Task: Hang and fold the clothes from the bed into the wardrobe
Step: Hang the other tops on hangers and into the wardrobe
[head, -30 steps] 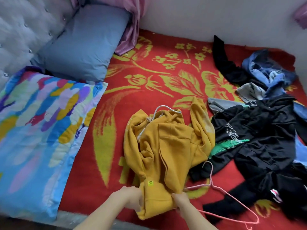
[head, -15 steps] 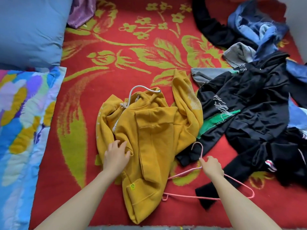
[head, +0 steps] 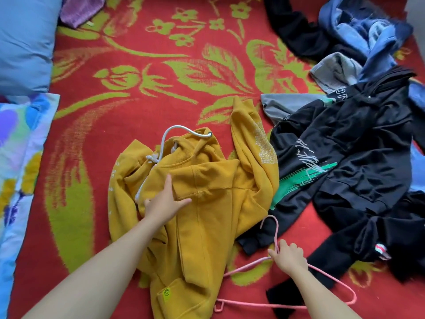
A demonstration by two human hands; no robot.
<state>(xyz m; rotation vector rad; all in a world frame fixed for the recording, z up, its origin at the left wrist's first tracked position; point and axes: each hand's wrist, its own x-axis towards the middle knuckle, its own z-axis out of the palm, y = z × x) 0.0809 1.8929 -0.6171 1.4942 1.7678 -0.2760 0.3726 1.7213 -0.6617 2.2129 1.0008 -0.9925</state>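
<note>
Mustard-yellow hoodie (head: 207,203) lies crumpled on the bed (head: 161,100), near my edge. My left hand (head: 164,201) rests flat on its chest, fingers spread, probably pinning it to find the neck opening. Right hand (head: 288,255) grips the pink hanger (head: 277,236) by its neck, just beside the hoodie, ready to feed in.

— Inspector: Clothing on the person?
— Examiner: Only bare arms show. The left forearm (head: 103,272) and right forearm (head: 316,295) are bare from the near edge.
— Inspector: Hands?
— Examiner: The left hand (head: 164,203) and right hand (head: 289,256) are bare to the fingertips. Nails are too small to assess.
</note>
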